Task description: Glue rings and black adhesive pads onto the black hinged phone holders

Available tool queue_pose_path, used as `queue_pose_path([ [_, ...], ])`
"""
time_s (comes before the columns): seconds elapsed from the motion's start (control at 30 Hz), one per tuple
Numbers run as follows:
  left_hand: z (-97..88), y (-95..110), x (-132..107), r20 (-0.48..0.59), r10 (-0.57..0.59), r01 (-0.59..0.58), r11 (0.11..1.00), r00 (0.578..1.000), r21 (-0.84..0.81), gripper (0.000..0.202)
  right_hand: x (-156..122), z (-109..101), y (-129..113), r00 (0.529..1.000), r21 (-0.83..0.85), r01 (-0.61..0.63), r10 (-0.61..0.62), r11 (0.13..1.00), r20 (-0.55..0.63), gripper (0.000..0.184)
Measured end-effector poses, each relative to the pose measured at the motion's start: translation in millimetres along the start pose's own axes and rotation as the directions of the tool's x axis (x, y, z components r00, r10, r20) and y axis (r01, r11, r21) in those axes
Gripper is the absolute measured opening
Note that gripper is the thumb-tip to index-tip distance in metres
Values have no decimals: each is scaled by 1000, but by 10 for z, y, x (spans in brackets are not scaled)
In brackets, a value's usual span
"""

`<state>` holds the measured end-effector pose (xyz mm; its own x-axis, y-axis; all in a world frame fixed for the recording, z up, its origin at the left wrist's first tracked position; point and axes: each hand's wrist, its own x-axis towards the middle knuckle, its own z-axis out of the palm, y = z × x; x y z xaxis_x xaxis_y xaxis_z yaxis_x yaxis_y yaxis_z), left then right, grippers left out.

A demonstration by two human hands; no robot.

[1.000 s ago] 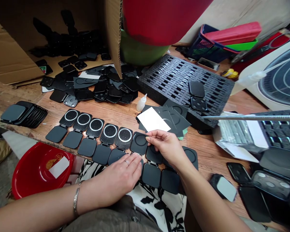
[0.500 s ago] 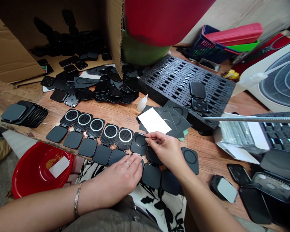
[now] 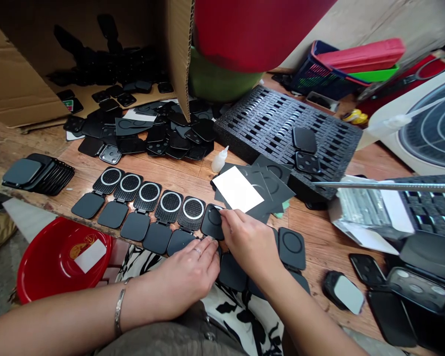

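Observation:
Hinged black square pads lie in a row along the front of the wooden table. Several on the left show a textured face with a pale ring (image 3: 171, 201). Beside them, a pad with a smooth black cover sheet (image 3: 211, 221) bears a faint round outline. My right hand (image 3: 248, 240) pinches that sheet at its upper right corner, where a thin white edge shows. My left hand (image 3: 187, 272) lies flat with fingers stretched over the lower half of the same pad, hiding most of it. To the right, another covered pad (image 3: 291, 247) is partly behind my right forearm.
Black sheets with a white card (image 3: 237, 189) on top lie beyond my right hand, near a small dropper bottle (image 3: 219, 159). A black foam tray (image 3: 259, 118) stands behind. Stacked pads (image 3: 25, 173) sit left, above a red basin (image 3: 33, 277). A metal rod (image 3: 385, 186) juts in from the right.
My right hand has moved slightly left and down at the pad's corner, and its fingers are more curled. My left hand stays in nearly the same place.

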<state>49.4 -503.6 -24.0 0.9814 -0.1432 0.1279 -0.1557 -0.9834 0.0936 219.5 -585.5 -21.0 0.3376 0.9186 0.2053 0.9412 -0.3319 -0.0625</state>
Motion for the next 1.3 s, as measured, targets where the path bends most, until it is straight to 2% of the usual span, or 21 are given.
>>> queue_pose_path([
  [0.1,-12,2,0,-12,0,0,1000,1000,6,38,20,-16,-13,998,-82,63,-63,995,2,23],
  [0.27,-32,-10,9,-28,0,0,1000,1000,26,39,42,-52,12,989,-103,131,-122,986,84,22],
  [0.47,-51,-10,14,-19,12,-11,1000,1000,29,39,78,-124,26,995,-213,29,-8,977,97,29],
  [0.57,-40,-2,9,-22,7,-6,1000,1000,28,39,39,-99,19,987,-156,139,-124,978,105,37],
  [0.67,-24,5,3,-51,1,0,999,999,34,37,11,-48,76,971,-28,206,-201,978,128,33],
  [0.73,-19,10,2,-62,-7,9,999,998,32,36,45,-27,181,982,41,139,-143,989,126,28],
  [0.8,-29,10,10,-57,-9,10,1000,998,23,35,121,-18,321,997,51,1,-5,999,83,29],
  [0.87,-58,0,31,-23,-1,1,1000,1000,7,33,212,-18,442,981,-21,-189,190,982,35,43],
  [0.93,-96,-23,62,45,-6,8,999,999,-36,31,289,-22,505,942,-117,-328,334,937,41,59],
  [1.0,-121,-54,93,98,-46,55,994,994,-95,36,338,-28,507,914,-159,-375,393,913,102,61],
  [1.13,-66,-115,123,158,-98,122,981,983,-151,66,391,-20,463,870,-80,-445,451,892,199,52],
  [1.23,2,-142,121,228,-94,136,976,969,-173,71,439,14,489,847,-43,-498,496,866,189,49],
  [1.3,1,-158,121,233,-102,156,962,967,-224,68,472,28,540,845,-19,-514,510,858,164,45],
])
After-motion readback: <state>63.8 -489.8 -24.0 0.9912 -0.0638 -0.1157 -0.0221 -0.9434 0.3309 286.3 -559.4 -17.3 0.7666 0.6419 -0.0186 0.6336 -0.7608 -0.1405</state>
